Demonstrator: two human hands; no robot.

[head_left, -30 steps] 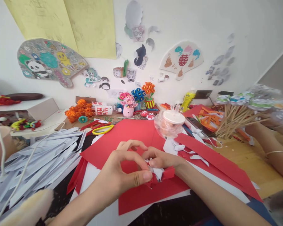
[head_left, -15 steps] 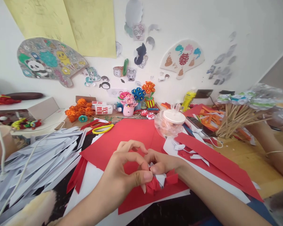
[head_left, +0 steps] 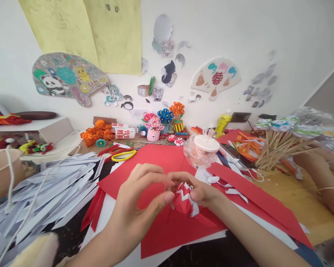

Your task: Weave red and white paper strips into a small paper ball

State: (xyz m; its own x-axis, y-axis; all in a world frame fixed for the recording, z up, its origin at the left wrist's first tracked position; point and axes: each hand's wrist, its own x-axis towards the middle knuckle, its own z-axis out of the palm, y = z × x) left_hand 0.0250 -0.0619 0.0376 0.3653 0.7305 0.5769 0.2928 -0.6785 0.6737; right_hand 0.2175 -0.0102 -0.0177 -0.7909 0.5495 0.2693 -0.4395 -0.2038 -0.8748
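Observation:
A small folded paper piece [head_left: 184, 200], red with white zigzag edges, is in my fingers above the red paper sheet. My right hand [head_left: 200, 190] grips it from the right, with the thumb on its right side and the index finger curving over the top. At its left edge, my left hand [head_left: 140, 200] is curled, thumb and fingertips close together against the piece. Part of the left fingertips is hidden behind the thumb. Under both hands lie large red sheets [head_left: 161, 237] on top of white paper.
Folded white strips [head_left: 58, 196] are heaped at left. Yellow-handled scissors [head_left: 124, 155] lie beyond the sheets. A lidded cup in plastic [head_left: 207, 142] stands behind my right hand. Crafted flowers [head_left: 165, 114] line the back. At right, another person's arm [head_left: 317, 174] is near bundled sticks [head_left: 272, 144].
The paper piece has turned in my fingers, so its zigzag side now shows and the loose red flap is out of sight. My left thumb has slid left. The view tilts up slightly.

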